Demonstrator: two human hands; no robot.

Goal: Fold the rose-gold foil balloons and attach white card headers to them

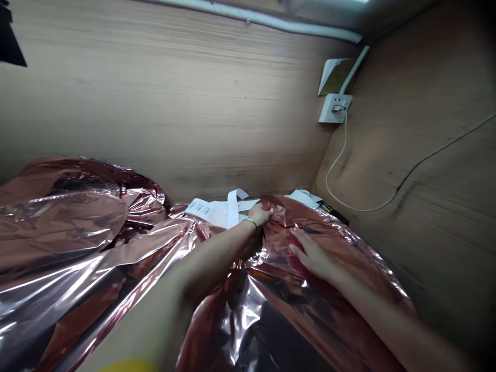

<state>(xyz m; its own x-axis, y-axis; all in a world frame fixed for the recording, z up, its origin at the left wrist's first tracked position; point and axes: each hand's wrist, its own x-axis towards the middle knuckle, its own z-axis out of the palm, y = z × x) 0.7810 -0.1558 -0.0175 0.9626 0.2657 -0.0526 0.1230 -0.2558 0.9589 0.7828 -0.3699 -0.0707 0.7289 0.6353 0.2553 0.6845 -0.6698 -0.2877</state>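
my left hand (260, 214) pinches the pink foil (344, 243) near frame centre, its length running lower right beneath my spread right hand (314, 257).

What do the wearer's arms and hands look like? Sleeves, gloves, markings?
Left hand: ungloved, with a thin, silvery bangle on the wrist. Right hand: ungloved, nothing seen on the wrist. Both forearms bare. A yellow patch by the left arm may be a sleeve; can't tell. No markings visible.
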